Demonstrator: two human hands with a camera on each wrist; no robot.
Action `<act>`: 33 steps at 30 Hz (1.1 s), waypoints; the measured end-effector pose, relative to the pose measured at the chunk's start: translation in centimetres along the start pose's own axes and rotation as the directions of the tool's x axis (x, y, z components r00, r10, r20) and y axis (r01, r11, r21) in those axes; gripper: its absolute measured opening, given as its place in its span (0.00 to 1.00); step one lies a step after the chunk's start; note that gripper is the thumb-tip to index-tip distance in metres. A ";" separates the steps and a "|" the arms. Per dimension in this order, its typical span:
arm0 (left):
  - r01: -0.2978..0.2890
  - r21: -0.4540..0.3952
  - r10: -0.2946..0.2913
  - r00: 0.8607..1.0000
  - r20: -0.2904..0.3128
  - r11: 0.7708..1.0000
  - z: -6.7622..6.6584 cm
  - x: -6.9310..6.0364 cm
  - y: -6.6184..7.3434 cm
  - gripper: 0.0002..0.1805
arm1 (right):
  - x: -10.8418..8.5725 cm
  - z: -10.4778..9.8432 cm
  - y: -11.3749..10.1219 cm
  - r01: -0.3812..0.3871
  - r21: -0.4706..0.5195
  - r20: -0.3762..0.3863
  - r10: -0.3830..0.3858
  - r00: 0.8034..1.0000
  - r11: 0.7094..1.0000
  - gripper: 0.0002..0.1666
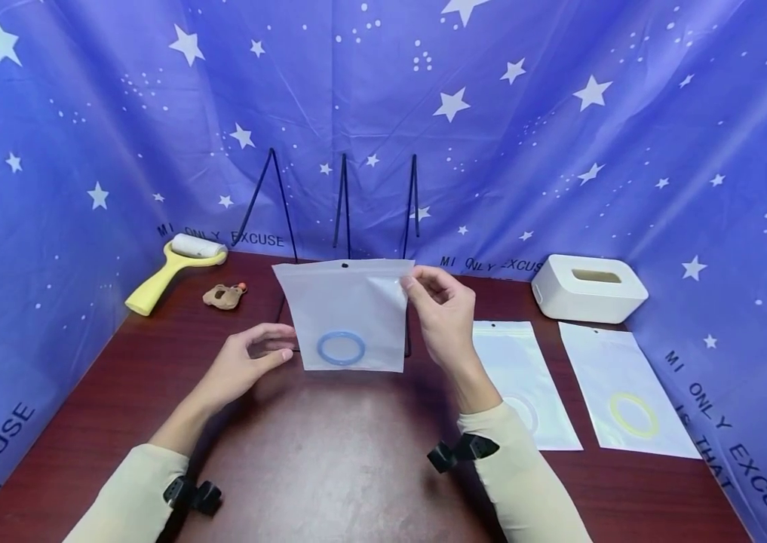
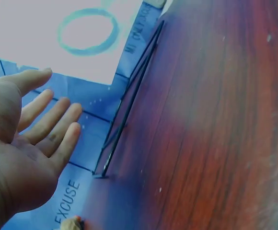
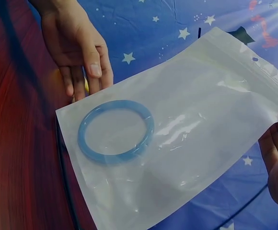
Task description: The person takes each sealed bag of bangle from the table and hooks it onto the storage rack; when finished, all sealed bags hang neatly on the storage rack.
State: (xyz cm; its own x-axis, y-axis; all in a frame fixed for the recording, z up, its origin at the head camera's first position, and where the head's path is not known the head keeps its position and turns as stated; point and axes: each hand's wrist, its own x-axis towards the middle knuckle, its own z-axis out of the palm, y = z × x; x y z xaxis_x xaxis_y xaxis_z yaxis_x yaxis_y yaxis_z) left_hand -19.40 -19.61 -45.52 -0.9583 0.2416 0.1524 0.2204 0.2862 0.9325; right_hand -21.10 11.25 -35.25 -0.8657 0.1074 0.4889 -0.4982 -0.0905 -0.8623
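Observation:
A frosted plastic zip bag (image 1: 356,309) with a blue bangle (image 1: 341,348) at its bottom hangs above the table, in front of a black wire stand. By its upper right corner my right hand (image 1: 444,313) pinches it between thumb and fingers. My left hand (image 1: 247,362) is beside the bag's lower left edge, fingers loosely bent and holding nothing. In the left wrist view the left hand (image 2: 28,129) shows its palm, apart from the bag (image 2: 28,28). The right wrist view shows the bangle (image 3: 116,131) through the clear front.
Black wire stand (image 1: 345,200) rises behind the bag. To the right lie a second bag (image 1: 526,362) and a bag with a yellow bangle (image 1: 621,362), below a white tissue box (image 1: 589,289). At left are a yellow lint roller (image 1: 166,279) and a small brown item (image 1: 223,296).

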 end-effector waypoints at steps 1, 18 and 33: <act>-0.005 0.001 0.005 1.000 -0.009 1.000 0.1 0.0 0.2 0.18 | 0.0 0.2 0.0 0.002 0.009 0.002 -0.002 1.000 1.000 0.09; -0.041 0.267 0.080 0.987 -0.138 0.963 -3.2 -1.5 0.1 0.04 | 0.0 4.9 0.4 0.061 -0.012 0.074 -0.060 0.995 0.998 0.07; 0.043 0.283 0.016 0.979 -0.203 0.958 -6.8 -2.9 -1.1 0.10 | -0.3 9.7 1.0 0.062 -0.016 0.107 -0.060 0.992 0.998 0.08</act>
State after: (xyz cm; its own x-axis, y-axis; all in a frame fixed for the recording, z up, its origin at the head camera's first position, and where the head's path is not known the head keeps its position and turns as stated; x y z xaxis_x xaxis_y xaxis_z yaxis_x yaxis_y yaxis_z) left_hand -18.11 -26.95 -44.74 -0.9716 0.0531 0.2307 0.2216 0.5468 0.8074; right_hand -21.78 1.49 -35.03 -0.8342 0.0056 0.5514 -0.5505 -0.0680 -0.8321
